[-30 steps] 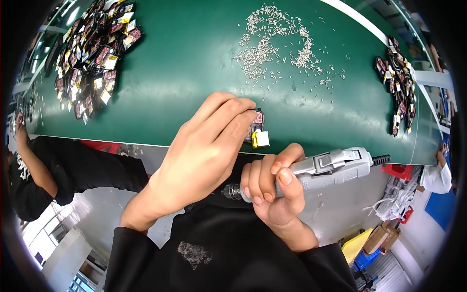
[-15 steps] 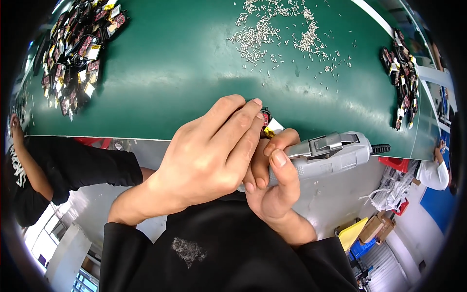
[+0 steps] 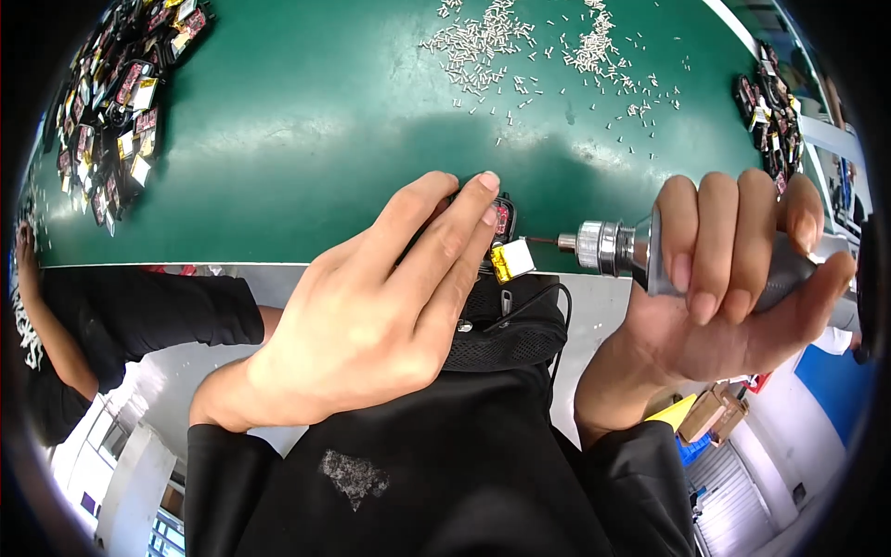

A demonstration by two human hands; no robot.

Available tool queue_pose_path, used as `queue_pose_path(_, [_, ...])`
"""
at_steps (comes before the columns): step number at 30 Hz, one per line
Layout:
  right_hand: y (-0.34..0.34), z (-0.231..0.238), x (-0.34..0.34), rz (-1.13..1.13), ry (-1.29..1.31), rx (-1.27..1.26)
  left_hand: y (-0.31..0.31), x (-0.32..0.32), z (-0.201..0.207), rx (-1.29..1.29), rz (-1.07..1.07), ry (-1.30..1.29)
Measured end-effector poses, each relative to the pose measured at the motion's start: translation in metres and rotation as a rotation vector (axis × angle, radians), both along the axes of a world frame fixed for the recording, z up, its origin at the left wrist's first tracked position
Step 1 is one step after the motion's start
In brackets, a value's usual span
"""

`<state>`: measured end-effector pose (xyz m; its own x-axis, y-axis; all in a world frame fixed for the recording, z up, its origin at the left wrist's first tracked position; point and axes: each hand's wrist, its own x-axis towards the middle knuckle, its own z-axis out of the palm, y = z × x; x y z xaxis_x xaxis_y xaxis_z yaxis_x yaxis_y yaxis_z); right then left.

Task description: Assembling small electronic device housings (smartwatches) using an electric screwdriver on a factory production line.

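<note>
Head view: the table (image 3: 306, 111) is seen from above, with its near edge crossed by both arms. The device (image 3: 504, 219), a dark case with a red board, is set at that edge, in front of the wearer, and is partly covered by the left hand (image 3: 371, 297). Its fingers are laid over the case from the left, bent and close together; the thumb is hidden, so whether the case is clasped or only pressed down cannot be told. The battery (image 3: 513, 259), white with a yellow end, is left uncovered just below the board, at the table's edge. The driver (image 3: 640, 255) is grasped by the right hand (image 3: 724, 297), the fingers being wrapped over its grey body. It is pointed to the left, and its thin bit (image 3: 548, 240) is brought close to the battery's upper right corner; whether the two are touching cannot be made out. Below the edge, the pouch (image 3: 510, 339) is seen, black and zipped. Screws (image 3: 473, 51) are scattered across the far part of the table, between the left pile (image 3: 116, 121) and the right pile (image 3: 775, 116) of similar devices
</note>
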<state>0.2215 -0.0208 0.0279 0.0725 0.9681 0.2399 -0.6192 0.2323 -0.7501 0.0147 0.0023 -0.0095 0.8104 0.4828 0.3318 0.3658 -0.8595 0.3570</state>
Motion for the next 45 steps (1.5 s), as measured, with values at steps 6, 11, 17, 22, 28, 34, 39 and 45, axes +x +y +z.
queue_pose_path(6, [0.009,-0.012,-0.002,0.000,-0.024,-0.007,0.002,0.003,-0.002,0.005,0.023,-0.063])
queue_pose_path(11, [0.012,-0.012,-0.002,0.035,-0.059,-0.021,0.002,0.002,-0.006,0.011,0.025,-0.102])
queue_pose_path(17, [0.015,-0.013,0.001,0.095,-0.148,0.013,-0.002,0.004,-0.013,-0.005,0.026,-0.153])
queue_pose_path(22, [0.021,-0.010,-0.010,0.105,-0.224,0.060,-0.001,0.006,-0.015,-0.014,0.012,-0.169])
queue_pose_path(28, [0.028,-0.006,-0.023,0.071,-0.311,0.133,0.004,-0.001,0.005,-0.002,0.011,-0.050])
queue_pose_path(34, [0.025,-0.007,-0.028,0.128,-0.116,0.113,0.011,-0.010,0.015,0.018,-0.070,0.036])
queue_pose_path(39, [0.001,-0.004,-0.009,0.021,0.170,0.296,0.027,-0.052,0.036,-0.014,0.081,0.017])
queue_pose_path(45, [-0.031,-0.030,0.019,-0.173,0.197,0.075,0.132,-0.155,0.057,0.378,0.874,-0.039])
